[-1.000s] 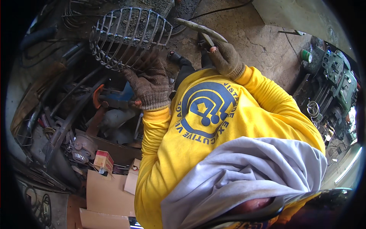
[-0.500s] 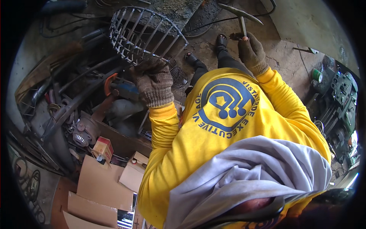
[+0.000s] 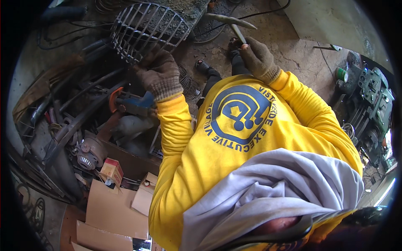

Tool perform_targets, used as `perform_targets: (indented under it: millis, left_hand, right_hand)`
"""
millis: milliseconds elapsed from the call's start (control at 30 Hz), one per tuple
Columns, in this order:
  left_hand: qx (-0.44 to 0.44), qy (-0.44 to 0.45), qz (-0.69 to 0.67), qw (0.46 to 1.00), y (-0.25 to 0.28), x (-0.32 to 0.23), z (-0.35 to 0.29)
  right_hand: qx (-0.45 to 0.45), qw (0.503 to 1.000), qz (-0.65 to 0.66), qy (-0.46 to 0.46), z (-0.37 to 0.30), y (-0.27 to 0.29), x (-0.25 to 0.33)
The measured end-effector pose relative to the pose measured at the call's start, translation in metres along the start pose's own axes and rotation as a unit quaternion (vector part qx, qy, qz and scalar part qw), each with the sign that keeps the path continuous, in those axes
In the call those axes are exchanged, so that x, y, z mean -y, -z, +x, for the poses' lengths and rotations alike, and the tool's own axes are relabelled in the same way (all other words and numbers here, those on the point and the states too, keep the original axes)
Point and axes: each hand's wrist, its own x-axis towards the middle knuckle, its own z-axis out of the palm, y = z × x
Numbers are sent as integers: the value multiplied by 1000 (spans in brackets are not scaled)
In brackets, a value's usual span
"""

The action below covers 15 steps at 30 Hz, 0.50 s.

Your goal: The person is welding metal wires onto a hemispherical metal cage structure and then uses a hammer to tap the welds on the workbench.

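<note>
Head view: fingers are clamped on wire cage [image 3: 150, 31] (left hand [image 3: 161, 76]) and hammer [image 3: 237, 32] (right hand [image 3: 259, 60]). Cage is best kept steady.

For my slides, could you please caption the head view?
A gloved left hand grips a metal basket while the gloved right hand holds a hammer.

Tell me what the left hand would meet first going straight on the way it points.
The rounded grey basket of metal rods: the brown-gloved left hand appears to grip its near edge, though exact depth there is unclear.
</note>
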Motion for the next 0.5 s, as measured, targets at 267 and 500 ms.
perform_targets:
  millis: [267,500]
  left_hand:
    - [-91,-63,64,992,-18,33,-12]
    - [-48,-28,26,998,-2,25,-6]
  right_hand:
    - [-3,995,-22,98,16,-11,10]
    - [-66,985,-41,154,25,-24,16]
